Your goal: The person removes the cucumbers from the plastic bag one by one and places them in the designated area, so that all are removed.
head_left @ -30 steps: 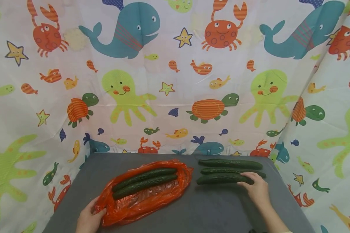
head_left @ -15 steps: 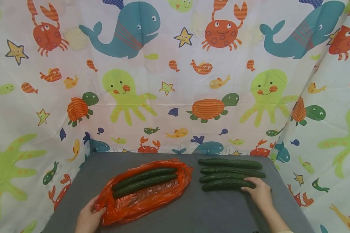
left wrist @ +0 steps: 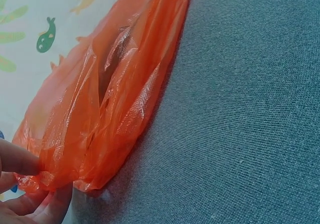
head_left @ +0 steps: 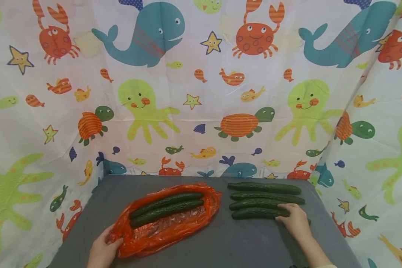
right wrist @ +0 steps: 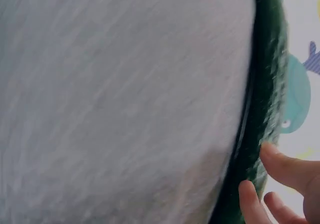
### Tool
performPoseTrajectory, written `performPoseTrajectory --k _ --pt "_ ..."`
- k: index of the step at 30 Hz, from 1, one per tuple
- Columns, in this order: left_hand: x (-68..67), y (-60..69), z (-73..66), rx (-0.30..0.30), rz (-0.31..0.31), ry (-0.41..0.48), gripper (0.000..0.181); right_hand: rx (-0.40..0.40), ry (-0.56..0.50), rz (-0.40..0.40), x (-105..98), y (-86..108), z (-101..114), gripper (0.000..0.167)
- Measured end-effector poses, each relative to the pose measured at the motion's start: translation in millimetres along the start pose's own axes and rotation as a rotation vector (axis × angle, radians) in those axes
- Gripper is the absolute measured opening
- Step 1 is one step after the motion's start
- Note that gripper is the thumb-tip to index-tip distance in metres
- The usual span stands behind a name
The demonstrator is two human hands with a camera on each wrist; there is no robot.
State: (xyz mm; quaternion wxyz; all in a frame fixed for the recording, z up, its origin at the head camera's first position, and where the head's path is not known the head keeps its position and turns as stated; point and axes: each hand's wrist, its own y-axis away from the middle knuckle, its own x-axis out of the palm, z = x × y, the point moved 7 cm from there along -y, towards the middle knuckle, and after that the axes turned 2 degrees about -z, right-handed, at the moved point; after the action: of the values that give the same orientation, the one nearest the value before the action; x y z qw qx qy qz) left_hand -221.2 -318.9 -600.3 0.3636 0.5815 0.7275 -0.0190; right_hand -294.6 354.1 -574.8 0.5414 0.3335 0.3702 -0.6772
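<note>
Two dark green cucumbers (head_left: 167, 210) lie in an open orange plastic bag (head_left: 174, 235). At the bag's near-left end, my left hand (head_left: 103, 248) pinches the plastic; the left wrist view shows its fingers (left wrist: 20, 159) at the gathered bag (left wrist: 117, 129). To the right, several cucumbers (head_left: 264, 188) lie side by side. My right hand (head_left: 296, 221) holds the nearest cucumber (head_left: 252, 213) near its right end, thumb and fingers across it. In the right wrist view, the thumb and fingertips (right wrist: 247, 191) touch the cucumber (right wrist: 270, 73).
A grey tabletop (head_left: 227, 245) carries the bag and the cucumbers. A white curtain (head_left: 201, 111) with printed sea animals stands behind the table and along both sides.
Since a second ago, the nearest cucumber has come toward me with my right hand, showing another behind it. My right hand has then shifted slightly left along it. My left hand is nearly still.
</note>
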Motion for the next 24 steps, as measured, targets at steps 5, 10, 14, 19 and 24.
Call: performPoseTrajectory --k 5,10,14,19,24 --pt "0.0 1.3 -2.4 -0.002 0.006 -0.004 0.075 -0.023 -0.036 -0.023 -8.1 2.1 17.6 0.062" --pt "0.9 2.7 -3.1 0.009 0.001 -0.003 0.073 -0.088 -0.091 -0.083 -13.9 3.1 42.0 0.060" --pt "2.1 2.9 -2.2 0.019 -0.011 0.019 0.071 -0.150 -0.132 -0.130 -15.6 3.0 61.7 0.057" --pt "1.7 2.6 0.5 0.018 -0.004 0.035 0.071 -0.188 -0.193 -0.138 -9.5 1.4 85.6 0.054" --pt "-0.3 2.6 -1.2 0.019 -0.008 0.043 0.071 -0.222 -0.246 -0.132 -1.5 -1.2 110.4 0.052"
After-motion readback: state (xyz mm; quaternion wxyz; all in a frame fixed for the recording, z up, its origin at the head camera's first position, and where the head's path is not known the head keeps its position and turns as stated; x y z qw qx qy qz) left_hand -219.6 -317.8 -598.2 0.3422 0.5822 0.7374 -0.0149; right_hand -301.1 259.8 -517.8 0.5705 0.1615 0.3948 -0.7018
